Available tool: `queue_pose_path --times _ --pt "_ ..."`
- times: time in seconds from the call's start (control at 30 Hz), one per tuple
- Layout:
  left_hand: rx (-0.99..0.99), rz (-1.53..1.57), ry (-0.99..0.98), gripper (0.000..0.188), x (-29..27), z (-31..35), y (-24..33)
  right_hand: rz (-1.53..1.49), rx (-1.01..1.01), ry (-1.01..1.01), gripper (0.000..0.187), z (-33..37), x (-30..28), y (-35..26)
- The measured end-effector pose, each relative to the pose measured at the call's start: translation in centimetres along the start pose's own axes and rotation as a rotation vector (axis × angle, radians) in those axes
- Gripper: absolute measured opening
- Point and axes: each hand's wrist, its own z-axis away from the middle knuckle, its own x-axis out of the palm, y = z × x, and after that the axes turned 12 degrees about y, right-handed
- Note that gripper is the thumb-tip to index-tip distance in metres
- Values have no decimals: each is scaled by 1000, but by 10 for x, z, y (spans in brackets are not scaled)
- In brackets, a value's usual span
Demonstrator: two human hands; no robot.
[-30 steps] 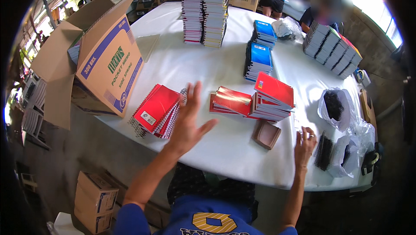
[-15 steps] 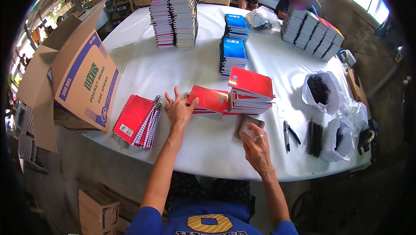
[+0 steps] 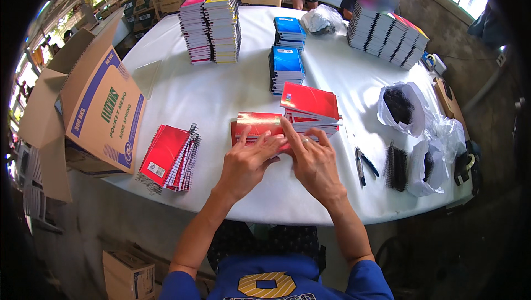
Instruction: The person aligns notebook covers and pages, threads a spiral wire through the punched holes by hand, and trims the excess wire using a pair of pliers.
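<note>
Lying ahead, red notebooks (image 3: 259, 123) touch the fingers (image 3: 291, 134).

L hand (image 3: 247, 163), R hand (image 3: 316, 163) poss. touching

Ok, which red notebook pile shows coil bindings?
The leftmost red pile, nearest the big open carton: coils stick out along its edges. The low middle pile and taller right pile show none.

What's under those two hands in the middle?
Red notebooks peek out past the left hand and right hand. Whatever lies directly beneath the palms is covered, so I can't tell.
</note>
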Motion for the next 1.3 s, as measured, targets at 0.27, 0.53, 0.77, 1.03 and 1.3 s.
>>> queue_pose_path --times 0.27,0.53,0.77,1.03,1.3 --pt "48 277 -23 45 21 32 2 -522 405 -82 66 72 48 14" --pt "-412 451 188 122 -3 52 -33 -966 1004 47 16 106 43 10" --pt "-697 983 211 86 50 91 -15 -1118 1129 3 29 124 59 -4" --pt "-669 859 -131 74 24 89 -29 -807 869 -120 25 130 49 -1" --pt "-730 944 -69 78 33 93 -30 -1128 1012 71 23 128 63 -12"
